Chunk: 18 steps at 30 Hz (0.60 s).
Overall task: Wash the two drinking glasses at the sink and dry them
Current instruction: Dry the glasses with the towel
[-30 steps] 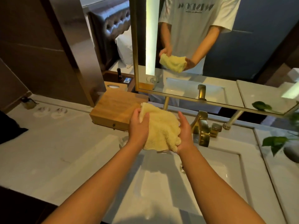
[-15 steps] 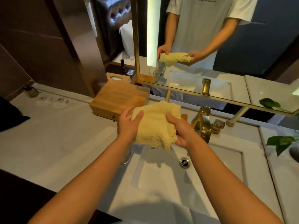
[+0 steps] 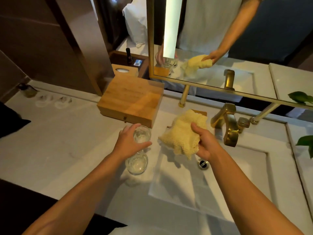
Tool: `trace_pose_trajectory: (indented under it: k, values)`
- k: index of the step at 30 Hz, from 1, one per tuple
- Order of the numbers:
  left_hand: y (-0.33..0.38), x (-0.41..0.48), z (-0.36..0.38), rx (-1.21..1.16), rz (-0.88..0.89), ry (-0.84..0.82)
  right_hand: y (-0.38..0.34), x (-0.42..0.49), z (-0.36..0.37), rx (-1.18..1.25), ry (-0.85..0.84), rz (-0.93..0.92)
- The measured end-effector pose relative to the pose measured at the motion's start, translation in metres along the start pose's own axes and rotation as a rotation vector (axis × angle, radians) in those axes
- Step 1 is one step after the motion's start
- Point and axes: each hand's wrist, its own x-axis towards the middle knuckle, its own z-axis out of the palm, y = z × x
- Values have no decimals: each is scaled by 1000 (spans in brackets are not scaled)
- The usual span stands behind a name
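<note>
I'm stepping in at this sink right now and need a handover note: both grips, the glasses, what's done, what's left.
Left grip holds the far glass, left of the sink.
Right grip holds the yellow cloth over the sink.
Near glass stands free on the counter, just in front.
Done: washing seems over; dryness cannot be told.
Left: probably wipe the gripped glass, then the other.

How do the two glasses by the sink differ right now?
The far glass is held in the grip of the left hand; the near glass stands free on the counter, untouched. The far glass sits close to the wooden box; the near glass is closer to the camera. Both are clear, upright and left of the basin.
</note>
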Motion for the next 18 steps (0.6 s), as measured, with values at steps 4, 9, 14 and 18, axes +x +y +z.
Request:
trace_pose_trajectory:
  k: [4,9,14,18]
  values:
    - [-3,10,10,64,11,-68,14,5,-2,-28,61,17]
    - [-4,19,9,40,39,-71,21,6,-3,-37,102,19]
    - [4,22,-11,-4,108,-52,16,-2,1,-83,85,18]
    - [30,14,-38,-204,134,-36,9,-11,8,-104,22,27]
